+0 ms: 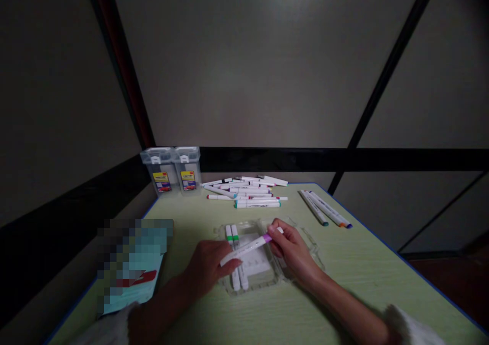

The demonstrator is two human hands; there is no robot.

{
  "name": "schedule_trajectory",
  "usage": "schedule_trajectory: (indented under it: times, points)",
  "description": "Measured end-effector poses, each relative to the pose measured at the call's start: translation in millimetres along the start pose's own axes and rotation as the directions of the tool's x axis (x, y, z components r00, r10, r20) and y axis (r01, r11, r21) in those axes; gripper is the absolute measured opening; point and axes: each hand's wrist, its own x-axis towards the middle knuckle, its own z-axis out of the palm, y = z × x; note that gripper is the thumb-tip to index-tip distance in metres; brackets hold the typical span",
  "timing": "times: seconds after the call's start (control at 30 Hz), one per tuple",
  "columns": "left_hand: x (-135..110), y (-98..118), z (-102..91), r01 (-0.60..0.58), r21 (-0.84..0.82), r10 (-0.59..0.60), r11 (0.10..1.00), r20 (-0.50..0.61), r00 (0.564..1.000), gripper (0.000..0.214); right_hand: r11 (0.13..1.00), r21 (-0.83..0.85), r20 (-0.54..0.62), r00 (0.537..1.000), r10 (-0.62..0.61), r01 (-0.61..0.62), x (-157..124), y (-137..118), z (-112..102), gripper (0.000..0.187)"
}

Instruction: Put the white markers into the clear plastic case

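A white marker (246, 249) with a purple band slants across both hands above an open clear plastic case (248, 292). My left hand (208, 261) is closed on its lower left end, thumb beneath. My right hand (288, 243) pinches the other end by the purple band; a whitish tip shows past the fingers. In the left half of the case lie two white markers (239, 279) with green bands, side by side, partly hidden by the held marker and my left hand. The case's right half (311, 238) is partly covered by my right hand.
A loose pile of white markers (248, 189) lies at the table's far side. Several more (324, 210) lie at the right edge. Two lidded clear boxes (187, 171) stand back left. A teal item (141, 263), partly pixelated, lies at left. A wall (244, 80) rises behind the table.
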Motion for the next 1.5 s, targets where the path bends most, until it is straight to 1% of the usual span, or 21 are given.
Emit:
schedule_trajectory:
  times: [0.07,0.2,0.33,0.5,0.6,0.83,1.1,1.23,1.37,1.5]
  points:
    - [1.6,1.0,-1.2,-0.009,-0.025,0.010,1.000,0.018,1.000,0.050,1.000,-0.004,-0.008,1.000,0.000,0.000,0.6,0.6,0.2,0.033]
    - [3.7,2.8,-2.4,-0.059,-0.074,0.058,0.996,-0.017,0.998,0.040,1.000,-0.009,-0.012,1.000,0.012,-0.013,1.0,1.2,0.7,0.034]
    - [3.3,3.6,-2.6,-0.102,-0.063,0.101,0.993,-0.019,0.995,0.032,1.000,-0.011,-0.012,1.000,0.014,-0.015,1.2,1.0,1.2,0.034]
    - [1.3,3.3,-2.6,-0.132,-0.069,0.133,0.989,0.010,0.991,0.028,1.000,-0.012,-0.014,1.000,0.020,-0.020,1.1,0.4,2.7,0.034]
    - [0.4,3.7,-2.7,-0.129,-0.039,0.129,0.991,0.000,0.992,0.026,1.000,-0.016,-0.017,1.000,0.022,-0.022,0.1,-0.5,3.6,0.034]
    - [0.4,5.4,-5.5,-0.137,0.001,0.136,0.991,-0.071,0.988,0.024,0.998,-0.025,-0.013,0.999,0.051,-0.051,0.1,-0.6,4.7,0.034]
    - [1.7,6.3,-7.2,-0.138,0.029,0.140,0.990,-0.094,0.986,0.023,0.999,0.018,-0.013,0.999,0.033,-0.033,1.0,1.7,4.2,0.032]
    - [0.2,5.9,-6.2,-0.119,0.043,0.123,0.992,-0.115,0.986,0.022,0.999,0.020,-0.004,1.000,0.026,-0.026,0.5,2.9,4.4,0.032]
    - [-0.2,5.3,-5.0,-0.110,0.048,0.115,0.993,-0.103,0.988,0.024,1.000,0.025,0.004,1.000,0.009,-0.009,0.6,3.9,3.9,0.031]
    - [0.6,4.8,-5.0,-0.103,0.013,0.104,0.995,-0.089,0.991,0.024,0.999,0.035,0.004,1.000,-0.002,0.002,0.3,2.8,4.1,0.032]
